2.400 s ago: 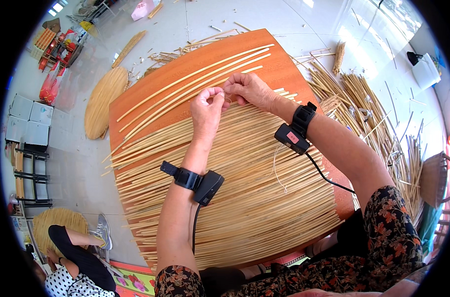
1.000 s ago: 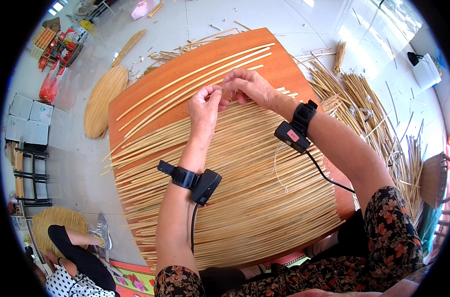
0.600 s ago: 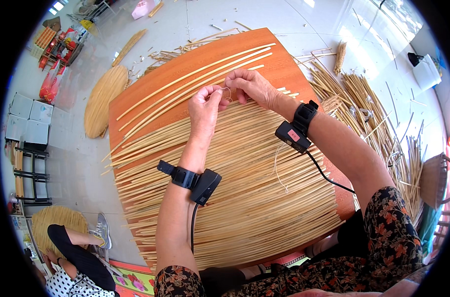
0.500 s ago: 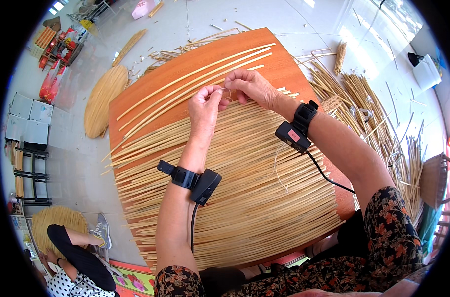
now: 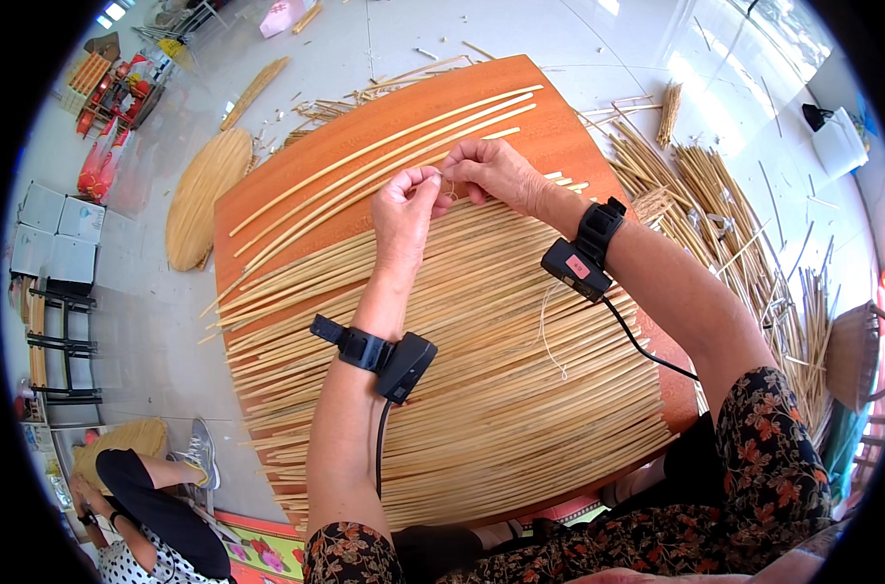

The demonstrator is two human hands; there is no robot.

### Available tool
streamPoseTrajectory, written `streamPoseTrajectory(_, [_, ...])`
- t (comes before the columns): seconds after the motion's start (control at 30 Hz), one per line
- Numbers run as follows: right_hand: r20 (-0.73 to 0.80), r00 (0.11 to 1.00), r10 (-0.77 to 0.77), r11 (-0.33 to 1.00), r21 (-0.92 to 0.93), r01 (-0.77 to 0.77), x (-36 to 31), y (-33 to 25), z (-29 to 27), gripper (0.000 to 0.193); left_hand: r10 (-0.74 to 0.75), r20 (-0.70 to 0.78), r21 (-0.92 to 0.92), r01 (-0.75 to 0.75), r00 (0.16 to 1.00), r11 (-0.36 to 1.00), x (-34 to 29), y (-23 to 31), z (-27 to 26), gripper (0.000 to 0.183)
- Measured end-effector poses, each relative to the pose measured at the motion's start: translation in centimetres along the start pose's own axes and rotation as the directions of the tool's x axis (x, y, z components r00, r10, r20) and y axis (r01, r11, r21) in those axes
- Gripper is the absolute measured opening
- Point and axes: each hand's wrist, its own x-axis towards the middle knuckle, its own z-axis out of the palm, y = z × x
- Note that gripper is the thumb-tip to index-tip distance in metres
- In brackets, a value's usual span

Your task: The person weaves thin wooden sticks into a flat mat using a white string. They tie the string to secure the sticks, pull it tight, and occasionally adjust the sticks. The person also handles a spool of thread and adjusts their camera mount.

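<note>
My left hand (image 5: pixel 404 206) and my right hand (image 5: pixel 498 175) meet above the far part of the stalks, fingertips close together. Both pinch a thin pale thread (image 5: pixel 451 188), which shows as a small loop between them. Below them, many straw-coloured stalks (image 5: pixel 442 370) lie side by side in a wide sheet. Three separate stalks (image 5: pixel 384 146) rest beyond it on the orange-brown board (image 5: pixel 549 127). Another length of loose thread (image 5: pixel 547 336) curls over the sheet, below my right wrist. Black strapped devices with cables sit on both my forearms.
Piles of loose stalks (image 5: pixel 695 204) lie on the floor at the right, near a basket (image 5: pixel 854 355). An oval woven mat (image 5: pixel 207 200) stands left of the board. At the lower left, another person (image 5: pixel 160 526) sits by a round straw mat (image 5: pixel 126 445). White boxes (image 5: pixel 58 234) are stacked far left.
My hands stay nearly in place, with only slight finger movement at the thread. At the lower left, the other person's arms have shifted and the round mat there has tilted.
</note>
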Motion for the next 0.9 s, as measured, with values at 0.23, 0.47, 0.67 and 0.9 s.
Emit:
streamPoseTrajectory(0.23, [-0.008, 1.000, 0.017, 0.999, -0.032, -0.017, -0.01, 0.01, 0.11, 0.012, 0.035, -0.029, -0.008, -0.035, 0.999, 0.999, -0.13, -0.05, 0.06, 0.013])
streamPoseTrajectory(0.47, [-0.010, 0.999, 0.040, 0.998, -0.038, -0.040, -0.18, -0.25, 0.10, 0.013, 0.017, -0.037, 0.066, -0.014, 0.999, 0.998, -0.05, -0.12, 0.32, 0.014])
streamPoseTrajectory(0.67, [-0.022, 0.999, 0.038, 0.998, -0.039, -0.039, -0.14, -0.33, 0.15, 0.012, 0.010, -0.014, 0.053, -0.009, 1.000, 0.999, 0.01, -0.03, 0.08, 0.016])
streamPoseTrajectory(0.9, [-0.023, 0.999, 0.047, 0.998, -0.050, -0.048, -0.19, -0.48, 0.23, 0.014, 0.015, -0.036, 0.053, -0.013, 0.999, 0.999, -0.05, -0.09, 0.19, 0.015])
